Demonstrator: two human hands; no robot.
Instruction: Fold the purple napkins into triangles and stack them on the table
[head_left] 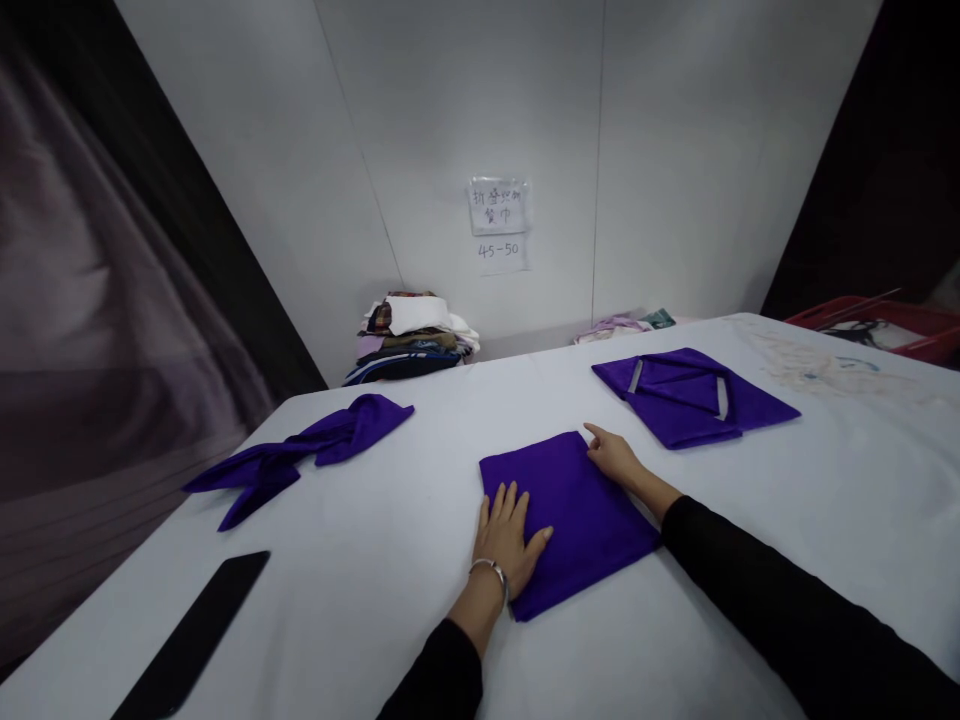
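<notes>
A folded purple napkin (574,520), squared off and lying flat, is on the white table in front of me. My left hand (506,540) rests palm down on its left part, fingers spread, with a silvery bracelet at the wrist. At the far right corner of the same napkin is my right hand (615,458). Its index finger stretches out past the corner and the thumb stands apart from it; the other fingers are mostly hidden. Farther right lies a second purple napkin (682,395) folded into a pointed shape with pale strips showing. A third, crumpled purple napkin (330,440) is to the left.
The white table (360,580) carries a dark flat slab (195,630) at the near left. Against the wall, a pile of folded cloths (416,335) stands past the far edge, with more cloth (619,328) beside it. A red basket (926,345) sits at the right. Handwritten paper signs (499,207) hang on the wall.
</notes>
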